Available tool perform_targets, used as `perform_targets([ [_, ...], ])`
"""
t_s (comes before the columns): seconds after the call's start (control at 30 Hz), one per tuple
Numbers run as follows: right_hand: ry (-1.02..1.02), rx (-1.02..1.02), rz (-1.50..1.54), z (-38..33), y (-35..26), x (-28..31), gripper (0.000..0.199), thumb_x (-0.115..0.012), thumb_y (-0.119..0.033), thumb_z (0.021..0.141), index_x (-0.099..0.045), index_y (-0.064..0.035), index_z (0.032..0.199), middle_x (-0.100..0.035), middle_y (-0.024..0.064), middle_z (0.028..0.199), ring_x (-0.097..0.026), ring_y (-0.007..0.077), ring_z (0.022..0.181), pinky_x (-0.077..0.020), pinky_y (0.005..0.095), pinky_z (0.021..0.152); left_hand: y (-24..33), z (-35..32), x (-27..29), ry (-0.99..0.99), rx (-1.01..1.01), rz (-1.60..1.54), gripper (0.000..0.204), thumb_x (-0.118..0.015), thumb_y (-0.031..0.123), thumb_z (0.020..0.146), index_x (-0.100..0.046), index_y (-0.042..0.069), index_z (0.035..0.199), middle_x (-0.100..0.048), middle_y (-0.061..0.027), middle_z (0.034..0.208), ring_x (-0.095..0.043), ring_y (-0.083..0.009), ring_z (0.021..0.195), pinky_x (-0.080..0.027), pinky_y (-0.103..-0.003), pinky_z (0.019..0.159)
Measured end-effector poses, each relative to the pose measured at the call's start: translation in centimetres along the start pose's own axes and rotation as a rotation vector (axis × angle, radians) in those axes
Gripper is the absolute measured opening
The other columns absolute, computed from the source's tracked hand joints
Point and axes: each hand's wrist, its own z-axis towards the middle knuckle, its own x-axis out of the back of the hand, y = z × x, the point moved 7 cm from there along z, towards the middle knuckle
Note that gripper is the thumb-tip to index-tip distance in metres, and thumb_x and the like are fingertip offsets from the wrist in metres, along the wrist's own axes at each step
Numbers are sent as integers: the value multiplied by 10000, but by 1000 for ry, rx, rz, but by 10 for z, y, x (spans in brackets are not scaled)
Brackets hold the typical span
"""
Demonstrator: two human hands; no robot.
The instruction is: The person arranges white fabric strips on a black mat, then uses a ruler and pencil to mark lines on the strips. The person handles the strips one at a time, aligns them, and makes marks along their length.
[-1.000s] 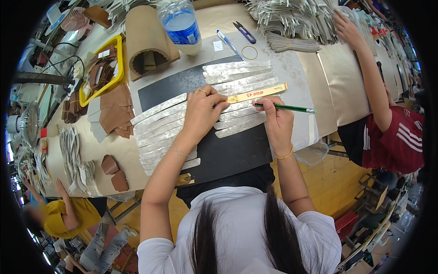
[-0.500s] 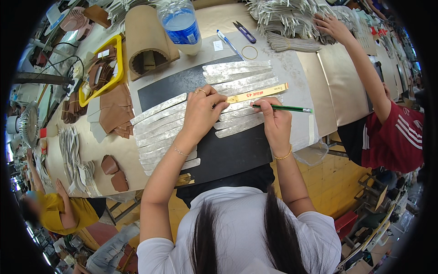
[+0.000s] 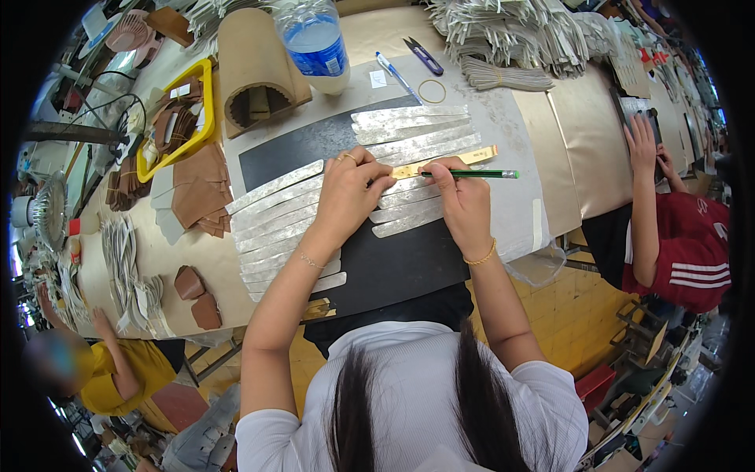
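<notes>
My left hand (image 3: 348, 193) is curled over the left end of a narrow yellow template strip (image 3: 477, 154), pressing it down with its fingertips. In my right hand (image 3: 465, 206) is a green pencil (image 3: 497, 174), its tip by the strip's lower edge near my left fingers. Under the template lies a fan of silvery leather-like strips (image 3: 413, 134). A second fan of silvery strips (image 3: 271, 216) spreads to the left, partly beneath my left forearm. Both fans rest on a black board (image 3: 401, 271). My right fingers hide part of the template.
Beyond the board are a water bottle (image 3: 317, 51), a blue pen (image 3: 397, 77), thread snips (image 3: 423, 57) and a rubber band (image 3: 432, 91). Stacked pale strips (image 3: 511, 39) fill the far right. Leftward sit a yellow basket (image 3: 206, 102) and brown pieces (image 3: 200, 189). Co-workers sit at either side.
My right hand and the pencil have slid left along the template, toward my left hand, which stays put. At the right, the co-worker's arm has drawn back from the pale stack.
</notes>
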Motion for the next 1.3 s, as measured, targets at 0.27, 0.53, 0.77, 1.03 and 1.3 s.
perform_targets([
  [0.27,-32,8,-83,1,4,-5,331,-584,-293,1024,-686,13,950,-661,129,763,-624,265,632,-479,326,613,0,0,0,-10,6,-1,181,-806,194,789,-785,80,928,-640,-52,861,-598,-250,858,-420,-367,808],
  [0.53,-76,89,-361,6,-1,-15,270,-616,-301,989,-702,-60,902,-673,111,749,-647,300,632,-487,371,562,3,1,-2,-5,-12,42,138,-794,200,803,-784,95,892,-626,-42,872,-579,-245,868,-415,-369,808],
  [0.77,-60,221,-512,7,-5,-21,263,-628,-321,973,-690,-96,851,-647,98,670,-637,289,586,-481,379,532,1,1,-3,-17,6,63,128,-786,198,809,-784,97,887,-631,-43,880,-579,-250,867,-415,-372,808],
  [1.03,-75,132,-394,9,1,-15,294,-619,-313,986,-702,-47,893,-676,121,740,-641,295,607,-487,354,559,2,2,-2,-30,12,51,133,-789,188,804,-784,90,894,-637,-55,877,-589,-257,863,-426,-376,816],
  [1.3,110,76,4,19,0,20,324,-559,-263,1044,-691,26,980,-719,98,846,-683,164,746,-507,274,684,-4,12,6,17,37,-5,181,-794,180,799,-785,65,939,-632,-63,865,-583,-242,838,-430,-351,819],
])
